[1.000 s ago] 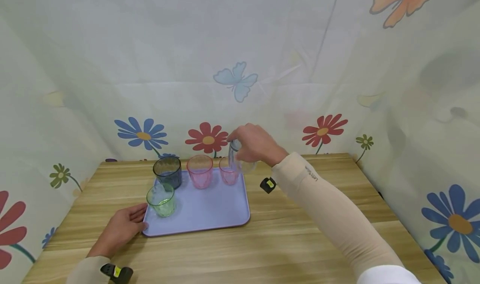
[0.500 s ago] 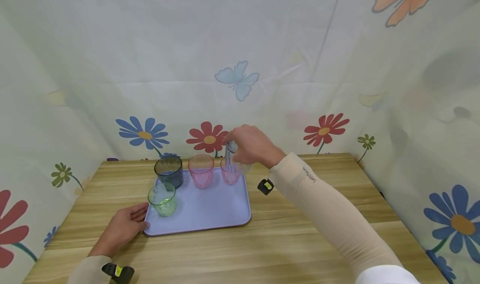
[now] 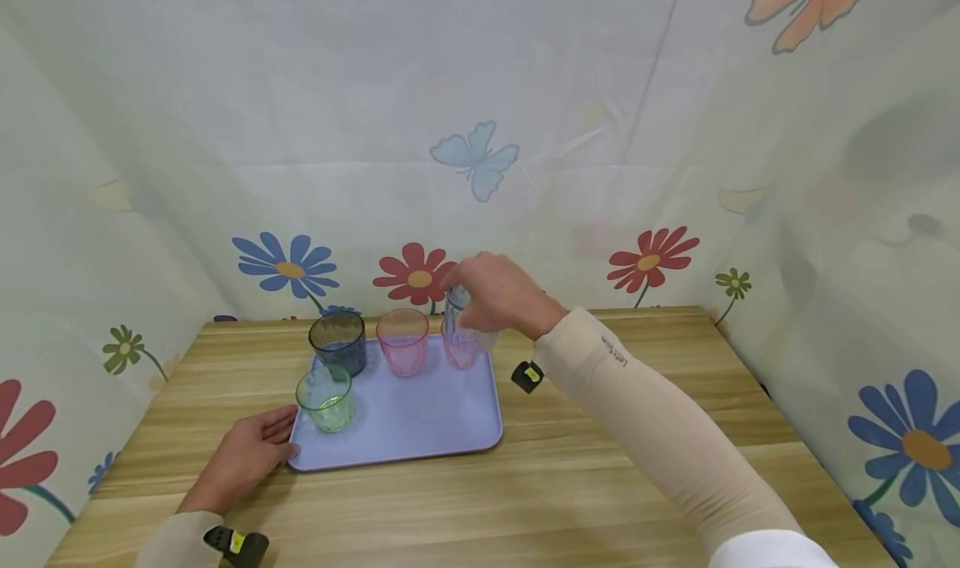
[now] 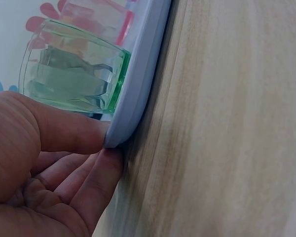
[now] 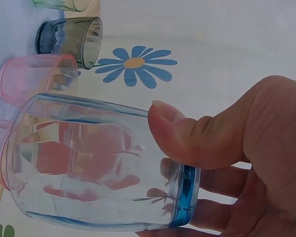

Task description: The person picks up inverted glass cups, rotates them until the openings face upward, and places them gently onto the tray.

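My right hand (image 3: 501, 291) grips a clear, faintly blue glass (image 5: 93, 163) by its blue base, thumb on one side. The glass is upside down, its rim lowest, at the smaller pink glass (image 3: 460, 356) on the lilac tray (image 3: 420, 414). Whether the two glasses touch is hard to see. At the tray's near left corner, my left hand (image 3: 238, 458) pinches the edge, thumb on the rim and fingertips below. Close by that hand stands a green glass (image 3: 328, 403) on the tray, upright. Behind it are a dark grey glass (image 3: 339, 348) and a larger pink glass (image 3: 403, 353), both upright.
The tray lies on a wood-grain table (image 3: 525, 501). A cloth backdrop (image 3: 337, 176) with flowers and butterflies rises at the table's back edge and sides. Each wrist wears a small black strap piece.
The right hand has shifted slightly left and down with the upside-down glass, over the smaller pink one. The left hand keeps its hold on the tray corner.
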Motion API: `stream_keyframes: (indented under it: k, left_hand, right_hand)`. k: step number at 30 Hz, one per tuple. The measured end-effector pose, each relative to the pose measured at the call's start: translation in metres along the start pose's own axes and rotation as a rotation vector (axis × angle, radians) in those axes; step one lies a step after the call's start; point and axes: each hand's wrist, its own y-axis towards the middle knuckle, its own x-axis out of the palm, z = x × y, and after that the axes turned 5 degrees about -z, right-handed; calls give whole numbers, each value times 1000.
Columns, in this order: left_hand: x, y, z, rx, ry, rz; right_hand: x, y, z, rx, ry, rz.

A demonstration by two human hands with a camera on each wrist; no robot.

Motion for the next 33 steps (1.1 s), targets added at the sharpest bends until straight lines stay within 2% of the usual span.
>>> stream_keyframes:
  k: [5,16,33]
  left_hand:
    - [0,-1,0,8,-9,3]
    - [1,-2,-3,16,-7,12]
    - [0,0,-2,-8,11,12]
  right_hand:
    - [1,1,-2,-28,-16,2]
    - [5,3,-10,-15,-3,-15]
    - [3,6,-15,-54,-25,-18]
